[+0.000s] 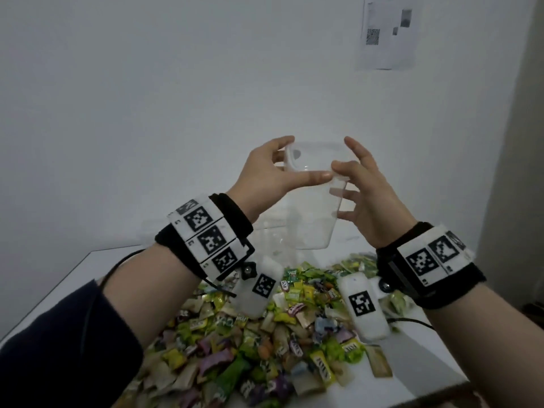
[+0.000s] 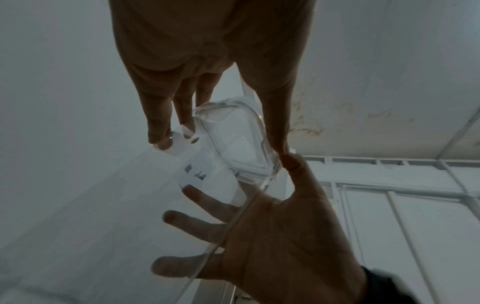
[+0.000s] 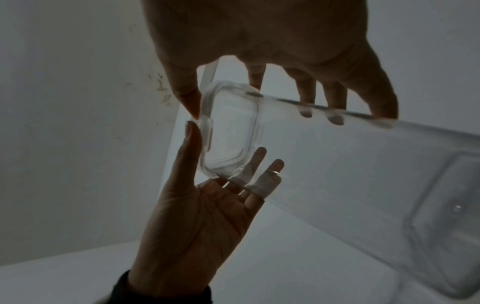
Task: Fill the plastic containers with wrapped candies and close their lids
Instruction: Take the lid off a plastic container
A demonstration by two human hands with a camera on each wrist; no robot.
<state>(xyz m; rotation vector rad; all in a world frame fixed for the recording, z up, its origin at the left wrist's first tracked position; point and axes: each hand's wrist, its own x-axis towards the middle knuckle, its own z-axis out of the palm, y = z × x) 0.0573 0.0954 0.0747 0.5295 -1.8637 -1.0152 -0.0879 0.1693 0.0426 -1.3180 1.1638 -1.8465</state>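
I hold a clear, empty plastic container (image 1: pixel 312 222) up in the air above a heap of wrapped candies (image 1: pixel 265 337) on the white table (image 1: pixel 73 284). Its clear lid (image 1: pixel 312 154) sits on the top end. My left hand (image 1: pixel 307 157) pinches the lid's rim between thumb and fingers. My right hand (image 1: pixel 338 187) holds the container's side with spread, curled fingers, its thumb tip meeting the left thumb. In the left wrist view, the lid (image 2: pixel 239 144) lies between my fingertips, above the right hand (image 2: pixel 272 236). The right wrist view shows the lid (image 3: pixel 231 131), the container (image 3: pixel 363 174) and the left hand (image 3: pixel 197 216).
More clear containers (image 1: pixel 270 231) stand on the table behind the candy heap, partly hidden by my left wrist. A sheet of paper (image 1: pixel 388 33) hangs on the white wall. The table's right edge (image 1: pixel 435 372) runs close to the heap.
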